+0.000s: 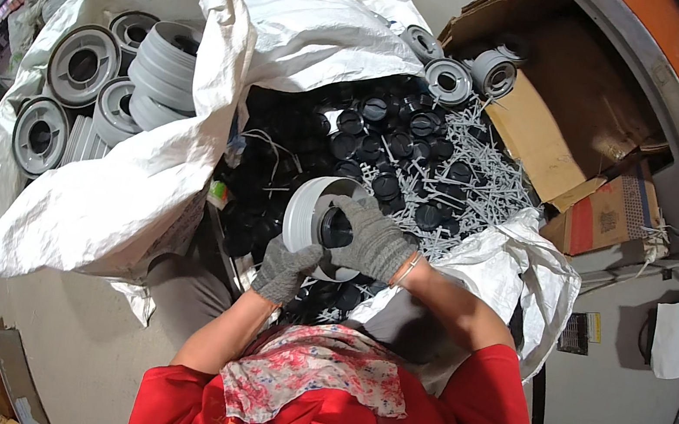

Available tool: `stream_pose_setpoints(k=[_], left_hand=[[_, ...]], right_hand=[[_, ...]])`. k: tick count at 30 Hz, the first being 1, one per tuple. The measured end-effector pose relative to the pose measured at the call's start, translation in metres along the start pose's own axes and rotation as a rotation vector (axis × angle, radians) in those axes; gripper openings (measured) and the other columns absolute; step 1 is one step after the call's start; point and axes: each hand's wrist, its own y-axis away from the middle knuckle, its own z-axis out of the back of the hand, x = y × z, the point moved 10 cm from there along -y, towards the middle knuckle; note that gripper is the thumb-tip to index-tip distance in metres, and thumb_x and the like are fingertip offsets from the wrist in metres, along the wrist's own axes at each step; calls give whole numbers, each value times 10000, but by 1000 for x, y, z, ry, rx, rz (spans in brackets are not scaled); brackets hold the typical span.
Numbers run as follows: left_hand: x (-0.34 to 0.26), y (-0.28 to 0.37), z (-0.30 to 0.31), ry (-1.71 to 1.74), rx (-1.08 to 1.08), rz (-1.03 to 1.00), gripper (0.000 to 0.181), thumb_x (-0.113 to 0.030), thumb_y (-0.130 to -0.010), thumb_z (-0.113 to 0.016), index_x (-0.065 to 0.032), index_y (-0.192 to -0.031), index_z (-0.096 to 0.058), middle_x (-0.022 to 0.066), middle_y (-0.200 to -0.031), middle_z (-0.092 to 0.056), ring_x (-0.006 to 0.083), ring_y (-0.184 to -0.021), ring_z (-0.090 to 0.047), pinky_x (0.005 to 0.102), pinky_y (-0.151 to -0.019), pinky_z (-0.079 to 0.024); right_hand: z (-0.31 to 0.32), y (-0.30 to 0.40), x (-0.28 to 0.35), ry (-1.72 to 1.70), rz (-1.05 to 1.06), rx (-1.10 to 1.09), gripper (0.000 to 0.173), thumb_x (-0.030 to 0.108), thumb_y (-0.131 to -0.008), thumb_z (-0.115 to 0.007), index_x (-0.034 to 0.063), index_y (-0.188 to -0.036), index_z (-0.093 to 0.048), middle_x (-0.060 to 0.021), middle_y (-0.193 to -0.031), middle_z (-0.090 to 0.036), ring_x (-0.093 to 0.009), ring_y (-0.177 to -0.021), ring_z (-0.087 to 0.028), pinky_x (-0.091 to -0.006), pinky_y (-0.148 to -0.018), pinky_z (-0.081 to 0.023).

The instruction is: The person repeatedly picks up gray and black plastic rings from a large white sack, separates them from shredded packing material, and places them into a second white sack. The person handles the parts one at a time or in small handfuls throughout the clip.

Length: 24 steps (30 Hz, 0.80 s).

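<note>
A grey ribbed plastic ring-shaped part (301,206) is held up in front of me, its opening turned to the right. My left hand (286,270), in a grey knit glove, grips its lower left rim. Inside the opening, my gloved right hand (374,238) holds a round black plastic cap (337,228) against the part's centre. Whether the cap is seated there I cannot tell. Below and beyond lie many loose black caps (373,109). Thin grey plastic sprue pieces (485,161) are heaped to their right.
A white woven sack (114,178) at left holds several grey ring parts (83,66). More grey parts (448,81) rest beside a cardboard box (538,140) at back right. White sack material (504,256) bunches near my right arm. A grey machine cabinet (606,410) stands at right.
</note>
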Motion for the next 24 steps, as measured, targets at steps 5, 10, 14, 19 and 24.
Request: stream_pose_setpoints(k=[5, 10, 14, 19, 24], left_hand=[[-13, 13, -6, -25, 67, 73, 425, -183, -738, -700, -18, -1110, -576, 77, -964, -630, 173, -816, -617, 307, -705, -514], [-20, 18, -21, 112, 93, 175, 466, -210, -718, -689, 3, -1115, -569, 94, -993, -629, 213, -877, -622, 353, -763, -522], [-19, 21, -29, 24, 64, 54, 488, -154, -735, -723, 1, -1159, -537, 95, -1040, -616, 181, -901, -608, 318, -785, -514], [-19, 13, -23, -89, -105, 16, 391, -158, -704, -727, -6, -1034, -586, 58, -812, -636, 139, -681, -600, 269, -590, -492], [-47, 27, -50, -871, -48, -444, 522, -325, -679, -746, -13, -1057, -567, 78, -883, -643, 180, -769, -620, 307, -682, -503]], right_hand=[[5, 11, 39, 34, 308, 61, 678, 304, -645, -729, 75, -1217, -447, -199, -1177, -461, -368, -1074, -492, -418, -881, -451], [18, 31, 62, 161, 521, -17, 535, 305, -741, -642, 65, -1185, -463, -161, -1178, -472, -311, -1026, -526, -398, -876, -441], [15, 26, 28, -31, 207, -122, 487, 371, -795, -595, 60, -1156, -494, -151, -1116, -544, -285, -934, -585, -366, -840, -467], [-24, 43, -27, -707, -609, 576, 663, 570, -761, -604, -64, -953, -580, -195, -748, -631, -303, -651, -644, -328, -629, -529], [-15, 23, -24, -387, 53, -13, 868, 371, -666, -723, -82, -1300, -340, -273, -1279, -431, -368, -1159, -460, -384, -998, -364]])
